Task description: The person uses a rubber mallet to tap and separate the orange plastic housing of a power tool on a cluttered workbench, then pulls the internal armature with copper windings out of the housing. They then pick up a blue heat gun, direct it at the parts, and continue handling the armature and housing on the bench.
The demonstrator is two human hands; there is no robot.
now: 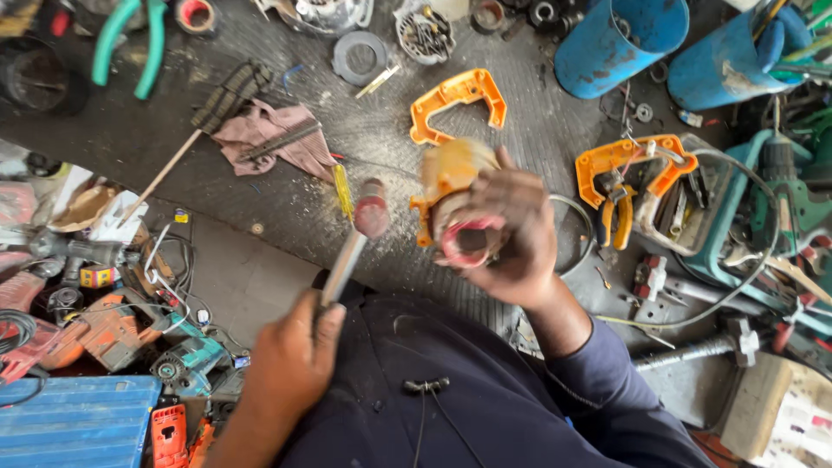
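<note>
left hand point(290, 364) wrapped tight round a hammer point(357, 236), its red head up by the motor | right hand point(507, 238) squeezing an orange motor part point(451, 186) held over the dusty bench point(260, 186) | farther back: orange handle shell point(458, 102), pink rag point(273, 134), blue tubs point(620, 39)

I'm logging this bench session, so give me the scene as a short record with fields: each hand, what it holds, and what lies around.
left hand: left hand grips a hammer by its handle, head raised over the bench
right hand: right hand grips an orange power tool body, blurred
bench: dark mat dusted with pale grit
near the hands: orange handle shell, pink rag, yellow screwdriver
right side: blue buckets, second orange handle shell
left side: green pliers, blue case
</note>
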